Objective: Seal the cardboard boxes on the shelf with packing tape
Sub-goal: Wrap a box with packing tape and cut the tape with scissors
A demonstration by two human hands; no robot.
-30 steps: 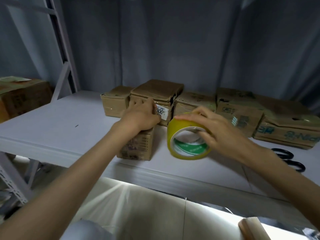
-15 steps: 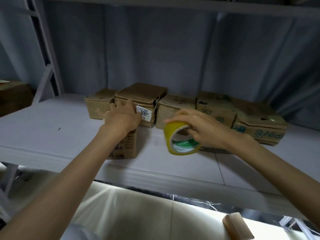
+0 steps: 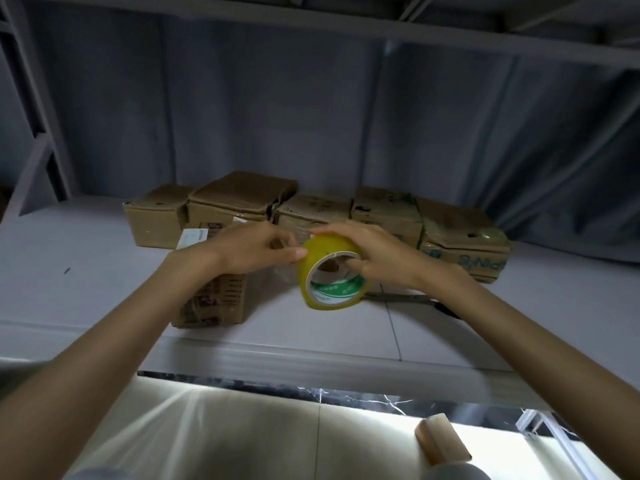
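Note:
My right hand [image 3: 372,252] grips a yellow roll of packing tape [image 3: 330,277] held upright above the white shelf [image 3: 311,336], fingers hooked through its core. My left hand [image 3: 258,249] pinches at the roll's left edge, where a clear tape end seems to hang. Below my left wrist a small cardboard box [image 3: 216,301] stands at the shelf front. Behind it several worn cardboard boxes [image 3: 242,199] line the back of the shelf.
A dark handle of scissors [image 3: 446,310] shows by my right forearm. An upper shelf [image 3: 346,26] runs overhead and a grey upright [image 3: 38,133] stands at left. A grey curtain hangs behind. Below the shelf lies a lit floor with a small wooden block [image 3: 441,441].
My left hand has left the front box and come right to the tape roll. The view has tilted upward, so the boxes sit lower and the upper shelf shows.

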